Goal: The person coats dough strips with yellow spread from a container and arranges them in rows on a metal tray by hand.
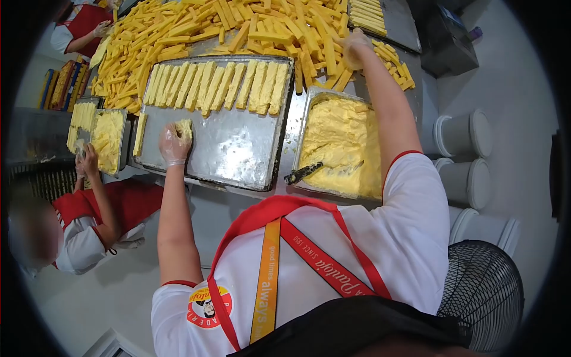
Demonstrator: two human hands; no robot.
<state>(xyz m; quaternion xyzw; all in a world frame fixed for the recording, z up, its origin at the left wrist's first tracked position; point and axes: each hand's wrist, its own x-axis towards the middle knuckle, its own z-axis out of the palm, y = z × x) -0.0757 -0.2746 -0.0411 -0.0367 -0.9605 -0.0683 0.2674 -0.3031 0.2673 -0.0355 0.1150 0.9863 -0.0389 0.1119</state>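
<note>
My left hand (174, 143), in a clear plastic glove, is closed around a cream-coated cake stick (186, 129) above the left part of a metal tray (238, 152). Along the tray's far side lies a row of coated sticks (225, 86), with one more (140, 135) at its left edge. My gloved right hand (358, 49) reaches to the right side of a big heap of plain yellow cake sticks (285, 30); its fingers are partly hidden and blurred. Below my right forearm sits a pan of yellow cream (336, 140), with a dark-handled utensil (303, 172) resting in it.
At the left, a co-worker (98, 217) handles sticks beside another cream pan (109, 140). A second person (83, 30) stands at the far left corner. Another tray of coated sticks (367, 16) lies far right. White buckets (464, 134) and a fan (482, 291) stand at the right.
</note>
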